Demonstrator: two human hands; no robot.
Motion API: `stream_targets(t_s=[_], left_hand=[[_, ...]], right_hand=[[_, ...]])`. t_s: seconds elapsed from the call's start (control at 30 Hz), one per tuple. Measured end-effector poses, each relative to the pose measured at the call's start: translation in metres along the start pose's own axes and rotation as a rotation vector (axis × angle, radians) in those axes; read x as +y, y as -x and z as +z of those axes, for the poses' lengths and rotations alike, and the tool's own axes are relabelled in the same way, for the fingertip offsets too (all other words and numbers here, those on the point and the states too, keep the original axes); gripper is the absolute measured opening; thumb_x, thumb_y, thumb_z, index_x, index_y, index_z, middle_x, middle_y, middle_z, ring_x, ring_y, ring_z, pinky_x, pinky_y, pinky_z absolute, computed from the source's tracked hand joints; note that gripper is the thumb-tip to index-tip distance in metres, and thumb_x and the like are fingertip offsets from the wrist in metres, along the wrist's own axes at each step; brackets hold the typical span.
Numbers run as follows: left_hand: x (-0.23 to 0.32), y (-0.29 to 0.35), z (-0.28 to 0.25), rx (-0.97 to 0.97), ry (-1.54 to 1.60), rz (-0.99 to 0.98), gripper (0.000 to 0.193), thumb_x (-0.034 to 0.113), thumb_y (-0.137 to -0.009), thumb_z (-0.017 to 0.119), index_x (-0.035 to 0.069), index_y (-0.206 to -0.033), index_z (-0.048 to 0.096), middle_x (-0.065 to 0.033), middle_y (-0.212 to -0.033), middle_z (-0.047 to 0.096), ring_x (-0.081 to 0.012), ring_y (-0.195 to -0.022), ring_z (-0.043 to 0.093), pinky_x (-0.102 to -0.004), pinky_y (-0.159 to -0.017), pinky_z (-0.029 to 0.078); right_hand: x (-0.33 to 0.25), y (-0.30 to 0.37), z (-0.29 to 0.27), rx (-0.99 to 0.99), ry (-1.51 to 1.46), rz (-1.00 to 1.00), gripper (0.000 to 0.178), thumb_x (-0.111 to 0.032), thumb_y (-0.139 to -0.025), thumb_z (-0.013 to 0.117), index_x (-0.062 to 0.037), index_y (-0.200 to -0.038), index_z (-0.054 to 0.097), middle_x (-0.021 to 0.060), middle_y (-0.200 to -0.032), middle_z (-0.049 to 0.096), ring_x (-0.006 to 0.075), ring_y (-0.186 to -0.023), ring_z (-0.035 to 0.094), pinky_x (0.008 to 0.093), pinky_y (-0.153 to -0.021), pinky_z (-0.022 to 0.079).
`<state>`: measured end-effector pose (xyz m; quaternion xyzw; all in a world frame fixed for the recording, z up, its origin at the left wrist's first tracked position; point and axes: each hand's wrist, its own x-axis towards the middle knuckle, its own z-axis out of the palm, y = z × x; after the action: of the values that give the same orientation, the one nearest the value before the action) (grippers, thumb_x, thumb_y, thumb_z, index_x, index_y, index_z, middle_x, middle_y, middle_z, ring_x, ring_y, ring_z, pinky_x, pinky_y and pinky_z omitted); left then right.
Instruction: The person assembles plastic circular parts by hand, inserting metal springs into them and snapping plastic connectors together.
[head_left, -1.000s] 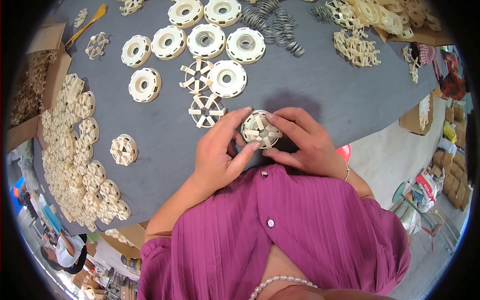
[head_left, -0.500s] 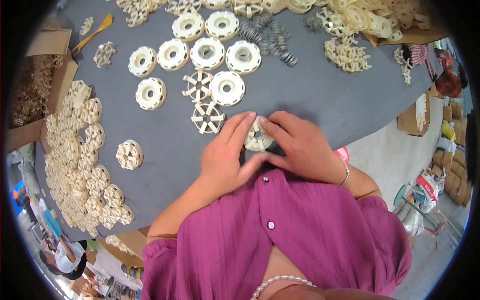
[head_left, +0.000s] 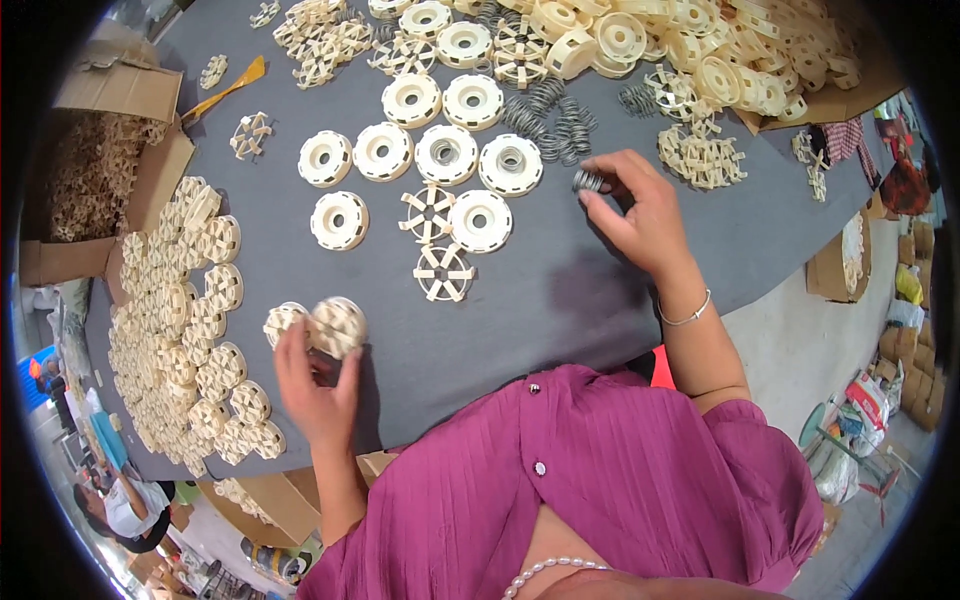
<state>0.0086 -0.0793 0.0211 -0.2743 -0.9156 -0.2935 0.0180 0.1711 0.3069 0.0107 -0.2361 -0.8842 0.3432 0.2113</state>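
Head view: a spoked disc (head_left: pixel 339 327), blurred, sits by the left hand (head_left: pixel 318 395), to the left of and below the lower spoked frame (head_left: pixel 458 274). That hand is curved and partly spread, thumb at the disc's near edge and fingers at its left side; whether it grips the disc or has let go, I cannot tell. A second disc (head_left: pixel 280 318) is just beside it, farther left of the frame and partly behind the fingers.

Right of and above the frame, the right hand (head_left: pixel 645 215) pinches a small dark spring (head_left: pixel 590 182) between thumb and forefinger, its other fingers curled.

The step in hand looks like parting with one disc while taking up one spring. The next move seems to call for a clear release on the left and a light pinch that does not squash the coil on the right.

Farther out, white rings (head_left: pixel 383 170) lie above the frame and a spring pile (head_left: pixel 568 130) above and right of it. Well to its left spreads a heap of similar discs (head_left: pixel 190 350), near a cardboard box (head_left: pixel 65 262).
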Motion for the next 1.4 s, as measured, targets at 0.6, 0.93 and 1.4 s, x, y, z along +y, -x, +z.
stream_targets(t_s=[0.6,0.93,1.4], left_hand=[[0.079,-0.033,0.061,-0.563,0.529,0.292,0.081,0.012,-0.075,0.085,0.002,-0.148,0.053,-0.0154,-0.132,0.063,-0.0224,-0.083,0.067,-0.0332,-0.07,0.055],[0.118,-0.086,0.106,-0.053,0.165,0.451,0.063,0.026,-0.081,0.086,0.002,-0.133,0.061,-0.0166,-0.132,0.059,-0.0328,-0.104,0.064,-0.0411,-0.08,0.055],[0.137,-0.062,0.078,-0.237,0.13,0.497,0.063,0.029,-0.067,0.09,0.003,-0.12,0.068,-0.0124,-0.132,0.059,-0.0355,-0.119,0.053,-0.0466,-0.102,0.045]], right_hand=[[-0.054,0.037,0.026,-0.524,-0.077,-0.391,0.062,-0.017,-0.077,0.084,-0.0097,-0.135,0.061,0.0103,-0.123,0.062,0.0329,-0.108,0.064,0.0433,-0.091,0.053],[-0.04,0.032,0.007,-0.463,-0.084,-0.173,0.059,-0.017,-0.076,0.086,-0.0048,-0.129,0.062,0.0141,-0.121,0.062,0.0381,-0.104,0.065,0.0433,-0.087,0.056],[-0.004,0.059,-0.027,-0.17,-0.043,0.057,0.062,-0.008,-0.075,0.087,-0.0063,-0.133,0.066,0.0077,-0.122,0.064,0.019,-0.087,0.06,0.0302,-0.074,0.051]])
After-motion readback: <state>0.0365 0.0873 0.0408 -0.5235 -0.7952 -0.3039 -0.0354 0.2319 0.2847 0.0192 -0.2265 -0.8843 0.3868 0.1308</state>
